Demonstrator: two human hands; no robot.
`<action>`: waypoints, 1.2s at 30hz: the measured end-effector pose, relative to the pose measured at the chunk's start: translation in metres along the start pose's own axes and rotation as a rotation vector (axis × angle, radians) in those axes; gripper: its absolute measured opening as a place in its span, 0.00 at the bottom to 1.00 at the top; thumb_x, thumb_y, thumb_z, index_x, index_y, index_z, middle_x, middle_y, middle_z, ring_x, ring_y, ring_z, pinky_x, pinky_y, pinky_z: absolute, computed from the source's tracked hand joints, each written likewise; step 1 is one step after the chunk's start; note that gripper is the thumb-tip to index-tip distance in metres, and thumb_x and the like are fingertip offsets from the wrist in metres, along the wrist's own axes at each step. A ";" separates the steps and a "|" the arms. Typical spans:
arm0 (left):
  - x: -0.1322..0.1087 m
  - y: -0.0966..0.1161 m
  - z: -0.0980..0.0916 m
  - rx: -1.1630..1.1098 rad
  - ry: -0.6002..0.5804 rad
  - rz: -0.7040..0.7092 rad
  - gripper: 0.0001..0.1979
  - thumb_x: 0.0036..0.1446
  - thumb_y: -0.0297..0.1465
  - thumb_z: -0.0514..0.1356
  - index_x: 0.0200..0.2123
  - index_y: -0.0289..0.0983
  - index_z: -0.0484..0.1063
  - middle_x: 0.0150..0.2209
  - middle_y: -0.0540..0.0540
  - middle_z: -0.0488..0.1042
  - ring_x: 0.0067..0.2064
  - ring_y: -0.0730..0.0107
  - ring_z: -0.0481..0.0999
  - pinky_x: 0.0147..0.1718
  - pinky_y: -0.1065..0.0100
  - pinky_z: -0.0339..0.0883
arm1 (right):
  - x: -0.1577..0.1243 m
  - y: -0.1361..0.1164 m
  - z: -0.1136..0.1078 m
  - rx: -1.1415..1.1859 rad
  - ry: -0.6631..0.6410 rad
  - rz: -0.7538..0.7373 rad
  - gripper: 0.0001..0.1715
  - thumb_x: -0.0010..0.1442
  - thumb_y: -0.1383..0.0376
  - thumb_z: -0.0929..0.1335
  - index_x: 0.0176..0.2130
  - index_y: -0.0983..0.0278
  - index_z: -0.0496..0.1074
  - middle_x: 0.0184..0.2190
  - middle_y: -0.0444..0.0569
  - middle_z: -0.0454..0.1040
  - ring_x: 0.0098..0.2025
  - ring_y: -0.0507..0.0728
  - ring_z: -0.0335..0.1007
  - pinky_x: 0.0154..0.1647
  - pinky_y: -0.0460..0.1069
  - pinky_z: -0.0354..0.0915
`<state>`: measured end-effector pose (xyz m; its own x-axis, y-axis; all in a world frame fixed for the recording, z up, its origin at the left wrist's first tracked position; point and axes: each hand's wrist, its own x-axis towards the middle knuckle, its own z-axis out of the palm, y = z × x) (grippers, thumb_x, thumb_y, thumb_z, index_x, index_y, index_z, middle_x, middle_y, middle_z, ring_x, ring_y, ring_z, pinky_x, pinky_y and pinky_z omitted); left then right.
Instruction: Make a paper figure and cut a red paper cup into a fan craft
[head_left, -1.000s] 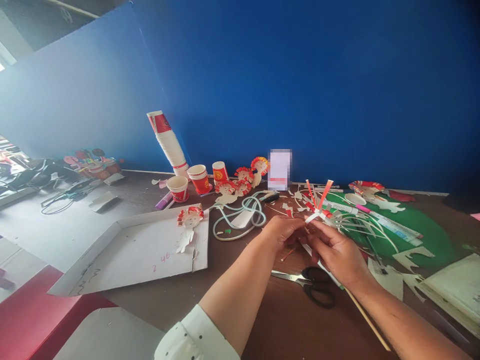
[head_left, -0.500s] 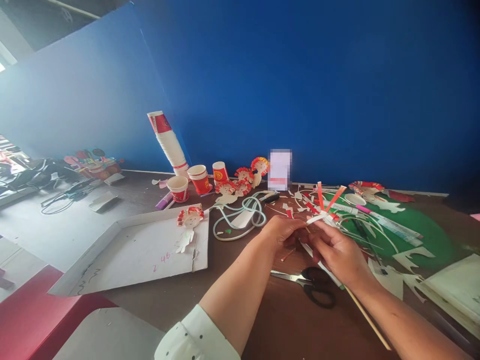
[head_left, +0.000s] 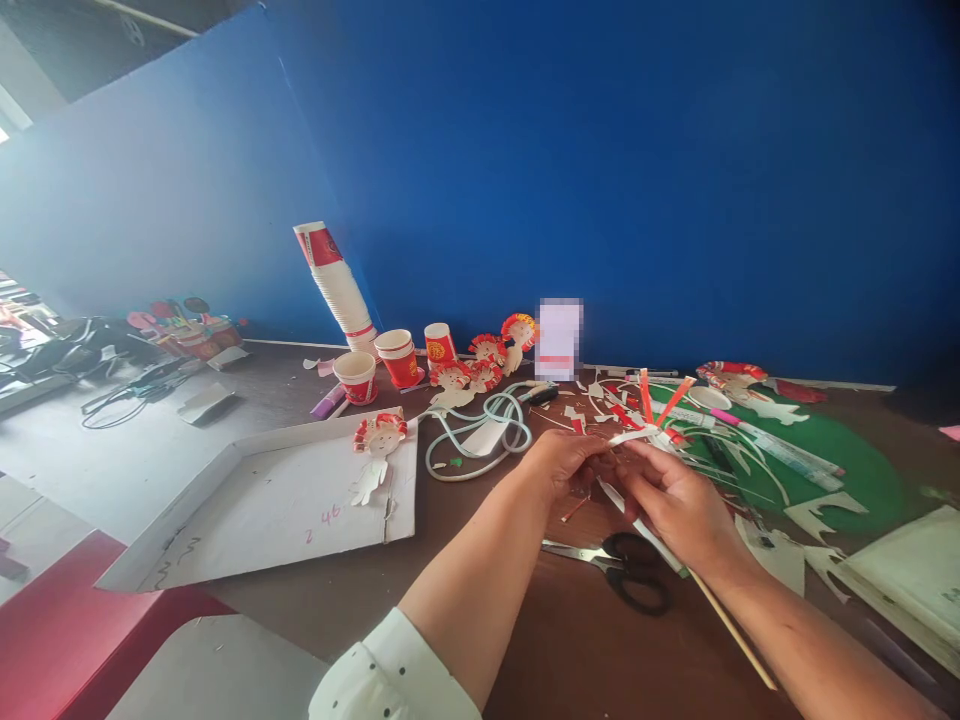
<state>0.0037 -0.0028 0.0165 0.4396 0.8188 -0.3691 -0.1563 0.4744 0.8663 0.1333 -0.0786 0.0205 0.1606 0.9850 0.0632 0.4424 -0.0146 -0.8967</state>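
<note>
My left hand [head_left: 566, 460] is closed, its fingertips pinching the end of a white paper strip that belongs to a cut paper-cup piece [head_left: 649, 415] with narrow red strips sticking up. Close against it, my right hand [head_left: 671, 495] is closed around a thin wooden stick [head_left: 735, 628], whose lower end slants out beneath the wrist. The stick's upper end is hidden among the fingers, where the paper also meets them. On the brown table just below my hands lie black-handled scissors [head_left: 634, 575]. A white marker-like stick [head_left: 649, 540] rests beneath my right hand.
A white cardboard tray [head_left: 247, 530] at left bears a paper-cup figure [head_left: 381, 436]. Behind stand a leaning cup stack [head_left: 341, 290] and several loose cups [head_left: 356, 378]. A coiled cable [head_left: 480, 470] lies mid-table. Paper scraps and markers [head_left: 787, 450] cover the green mat [head_left: 862, 480].
The cut paper piece has tilted and shifted slightly right between my fingers. The stick's lower end has moved a little left. My arms stay almost where they were.
</note>
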 end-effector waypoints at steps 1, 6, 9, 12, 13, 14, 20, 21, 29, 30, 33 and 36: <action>0.001 -0.001 0.000 -0.004 0.007 0.001 0.09 0.49 0.28 0.64 0.20 0.30 0.72 0.18 0.46 0.70 0.18 0.79 0.64 0.16 0.75 0.51 | 0.000 0.000 0.000 0.000 0.006 0.010 0.28 0.55 0.54 0.66 0.52 0.63 0.69 0.16 0.41 0.72 0.18 0.55 0.68 0.20 0.48 0.60; 0.001 -0.001 0.003 -0.003 0.091 -0.034 0.11 0.46 0.29 0.67 0.19 0.31 0.70 0.16 0.47 0.68 0.17 0.78 0.64 0.17 0.74 0.53 | 0.000 0.004 0.001 0.031 -0.003 0.012 0.28 0.55 0.53 0.66 0.53 0.62 0.69 0.18 0.41 0.73 0.17 0.55 0.68 0.19 0.48 0.60; -0.003 0.002 0.008 -0.066 0.121 -0.065 0.09 0.47 0.28 0.66 0.20 0.30 0.70 0.17 0.47 0.69 0.20 0.74 0.69 0.17 0.75 0.54 | 0.001 0.007 0.003 0.060 -0.016 0.009 0.27 0.56 0.54 0.66 0.53 0.61 0.69 0.20 0.41 0.74 0.18 0.54 0.68 0.21 0.48 0.61; -0.006 0.003 0.011 -0.124 0.128 -0.097 0.09 0.48 0.26 0.65 0.21 0.30 0.69 0.17 0.48 0.67 0.20 0.75 0.70 0.16 0.76 0.53 | 0.002 0.011 0.004 0.089 -0.032 0.006 0.27 0.56 0.54 0.66 0.53 0.61 0.68 0.20 0.41 0.74 0.19 0.54 0.69 0.22 0.48 0.63; -0.006 0.004 0.012 -0.127 0.125 -0.103 0.09 0.48 0.26 0.65 0.21 0.30 0.69 0.17 0.48 0.67 0.20 0.75 0.69 0.16 0.76 0.54 | 0.002 0.012 0.004 0.092 -0.035 0.009 0.26 0.56 0.54 0.66 0.53 0.61 0.68 0.20 0.40 0.74 0.19 0.54 0.69 0.22 0.48 0.63; -0.006 0.003 0.012 -0.127 0.122 -0.107 0.08 0.49 0.25 0.64 0.21 0.30 0.69 0.17 0.49 0.67 0.20 0.76 0.69 0.16 0.77 0.54 | 0.002 0.013 0.004 0.093 -0.035 0.013 0.26 0.56 0.54 0.66 0.53 0.61 0.69 0.20 0.41 0.74 0.19 0.54 0.69 0.21 0.47 0.63; -0.008 0.005 0.013 -0.161 0.134 -0.109 0.07 0.51 0.23 0.61 0.22 0.30 0.70 0.18 0.48 0.68 0.20 0.76 0.70 0.18 0.75 0.59 | 0.002 0.011 0.003 0.079 -0.014 0.004 0.27 0.55 0.55 0.67 0.53 0.62 0.70 0.19 0.41 0.74 0.18 0.53 0.68 0.20 0.47 0.63; -0.008 0.006 0.013 -0.175 0.135 -0.102 0.07 0.51 0.22 0.61 0.21 0.30 0.70 0.18 0.48 0.68 0.20 0.76 0.69 0.19 0.75 0.60 | 0.002 0.010 0.003 0.069 -0.010 0.000 0.27 0.55 0.55 0.67 0.53 0.62 0.69 0.18 0.40 0.73 0.18 0.53 0.68 0.20 0.47 0.62; -0.011 0.007 0.016 -0.257 0.068 -0.017 0.09 0.51 0.20 0.61 0.20 0.29 0.69 0.16 0.49 0.66 0.18 0.79 0.64 0.20 0.74 0.61 | 0.002 0.010 0.000 0.105 -0.003 0.038 0.30 0.55 0.57 0.67 0.56 0.63 0.67 0.14 0.39 0.69 0.13 0.51 0.61 0.13 0.45 0.53; -0.013 0.008 0.016 -0.257 0.071 -0.018 0.10 0.51 0.19 0.62 0.19 0.29 0.69 0.17 0.48 0.67 0.18 0.80 0.64 0.20 0.74 0.61 | 0.002 0.010 0.000 0.117 -0.003 0.045 0.30 0.55 0.57 0.67 0.56 0.63 0.67 0.14 0.39 0.69 0.13 0.50 0.60 0.13 0.45 0.52; -0.016 0.011 0.017 -0.258 0.064 -0.024 0.08 0.50 0.19 0.63 0.20 0.28 0.71 0.18 0.48 0.68 0.20 0.80 0.65 0.22 0.75 0.62 | 0.003 0.009 -0.001 0.160 0.002 0.077 0.31 0.54 0.58 0.67 0.56 0.63 0.67 0.14 0.39 0.67 0.13 0.50 0.59 0.13 0.44 0.52; -0.018 0.012 0.019 -0.267 0.067 -0.008 0.06 0.50 0.19 0.62 0.22 0.28 0.72 0.20 0.47 0.69 0.21 0.79 0.67 0.23 0.75 0.63 | 0.002 0.006 -0.001 0.201 -0.003 0.107 0.32 0.53 0.57 0.67 0.57 0.63 0.67 0.13 0.39 0.67 0.14 0.50 0.58 0.12 0.45 0.52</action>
<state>0.0107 -0.0178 0.0394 0.3832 0.8303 -0.4046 -0.3849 0.5417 0.7473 0.1377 -0.0765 0.0155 0.1945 0.9802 -0.0377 0.2380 -0.0844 -0.9676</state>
